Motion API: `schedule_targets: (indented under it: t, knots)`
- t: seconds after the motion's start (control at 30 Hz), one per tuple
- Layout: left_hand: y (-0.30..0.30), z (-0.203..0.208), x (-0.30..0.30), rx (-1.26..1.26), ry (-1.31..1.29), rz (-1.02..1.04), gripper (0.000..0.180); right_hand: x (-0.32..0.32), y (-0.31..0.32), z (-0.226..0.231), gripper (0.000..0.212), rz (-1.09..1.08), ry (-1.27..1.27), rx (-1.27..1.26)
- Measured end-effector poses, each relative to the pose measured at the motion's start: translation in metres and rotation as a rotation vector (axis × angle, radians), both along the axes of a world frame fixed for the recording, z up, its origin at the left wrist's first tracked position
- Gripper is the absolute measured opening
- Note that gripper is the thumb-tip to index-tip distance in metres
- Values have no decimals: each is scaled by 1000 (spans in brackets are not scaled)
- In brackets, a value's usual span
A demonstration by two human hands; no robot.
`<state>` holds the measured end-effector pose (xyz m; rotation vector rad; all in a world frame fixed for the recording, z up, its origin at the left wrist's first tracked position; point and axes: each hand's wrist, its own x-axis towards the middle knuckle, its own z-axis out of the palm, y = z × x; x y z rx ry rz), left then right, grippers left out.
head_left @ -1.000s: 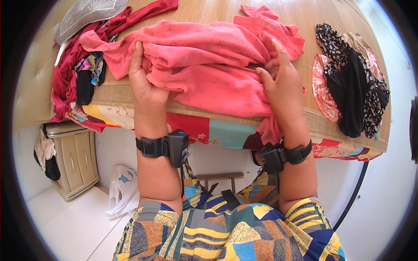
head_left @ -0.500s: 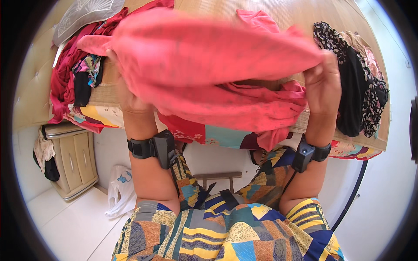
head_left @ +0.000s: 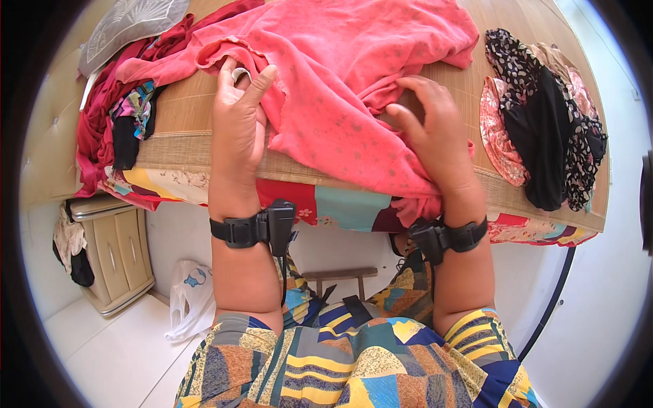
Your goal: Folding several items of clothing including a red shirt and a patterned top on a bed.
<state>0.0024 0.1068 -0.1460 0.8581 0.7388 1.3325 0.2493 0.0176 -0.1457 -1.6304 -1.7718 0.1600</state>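
Observation:
A coral-pink garment with faint dark spots (head_left: 354, 51) lies loosely spread over a woven mat (head_left: 183, 146), one fold drooping past the near edge. At its left part, my left hand (head_left: 238, 126) reaches up to an opening, fingertips at the edge of the cloth and thumb standing apart, not pinching it. A small white curved piece, perhaps a label, shows beside these fingers. My right hand (head_left: 435, 129) is open over the garment's right side, fingers curved and thumb apart, its fingertips close to the cloth. Whether they touch it, I cannot tell.
Dark red cloth (head_left: 102, 129) and a small multicoloured-and-black piece (head_left: 132, 119) lie at left, near a grey pillow (head_left: 129, 30). Black and patterned clothes (head_left: 544, 136) are piled at right. Below stand a beige cabinet (head_left: 115, 251) and a white plastic bag (head_left: 190, 299).
The pink garment, held up and swung between both hands before, has come down onto the mat. My hands have loosened and moved closer together. A pink patterned piece at right is now uncovered.

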Motion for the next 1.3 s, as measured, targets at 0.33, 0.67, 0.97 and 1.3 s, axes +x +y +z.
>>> schedule_targets:
  t: [0.33, 0.67, 0.97, 1.3]
  knots:
    - [-75, 19, 68, 821, 833, 161, 44, -30, 9, -13, 43, -41, -145, 38]
    - [-254, 31, 151, 609, -130, -1383, 50, -41, 14, -18, 43, -72, -145, 97]
    - [-253, 39, 148, 879, 355, -1046, 49, -34, 15, -18, 42, -75, -142, 85]
    - [-208, 55, 132, 591, 143, -1444, 39, -41, 18, -16, 39, -66, -116, 93]
